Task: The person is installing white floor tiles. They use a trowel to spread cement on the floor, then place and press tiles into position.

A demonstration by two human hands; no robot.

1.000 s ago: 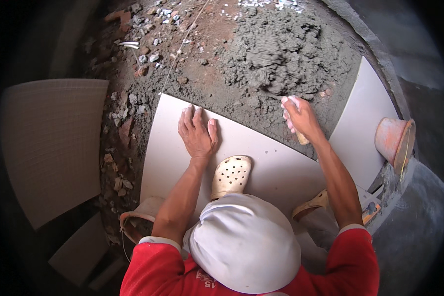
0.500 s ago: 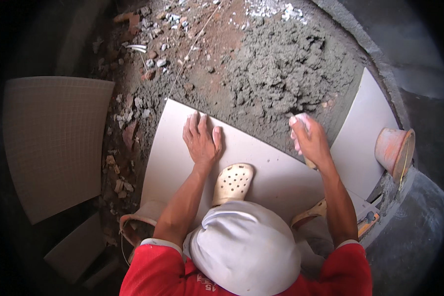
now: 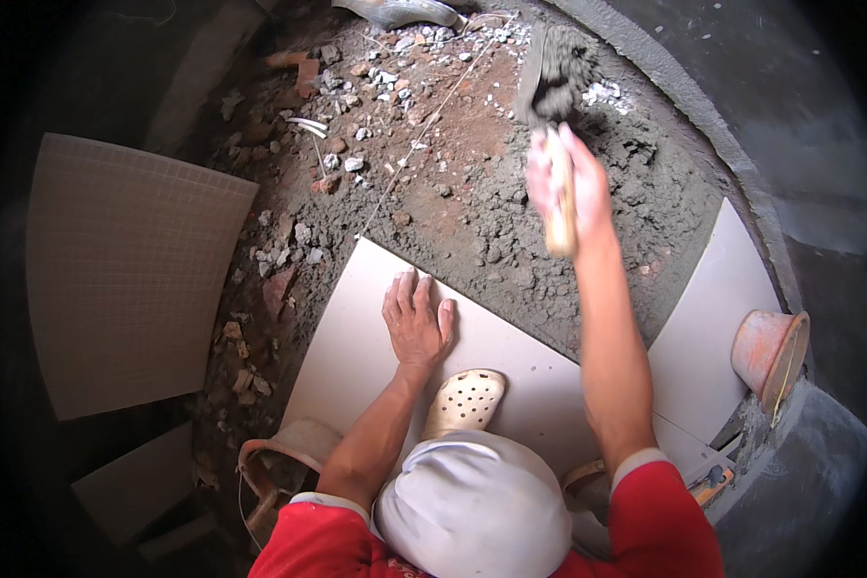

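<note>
My left hand (image 3: 417,323) lies flat near the far edge of a large white tile (image 3: 342,332), fingers spread, holding nothing. Stretched forward over the ground, my right hand (image 3: 591,188) is wrapped round the pale wooden handle of a trowel (image 3: 561,226). A lump of wet grey mortar (image 3: 570,65) clings to the trowel's blade, which is blurred by motion. Below the hand and just beyond the tile spreads a rough bed of grey mortar (image 3: 511,236). A cream clog (image 3: 467,400) with holes rests on the tile near my left forearm.
Another white tile (image 3: 718,289) lies on the right beside a small bucket (image 3: 763,349). A second bucket (image 3: 308,441) stands near my left elbow. A thin string (image 3: 419,144) crosses the rubble from the tile's corner. At left stands a large tile (image 3: 135,279), its gridded face showing.
My right hand has swung forward from the tile's edge, carrying the trowel with mortar on it. My left hand stays on the tile. The whole view has shifted slightly.
</note>
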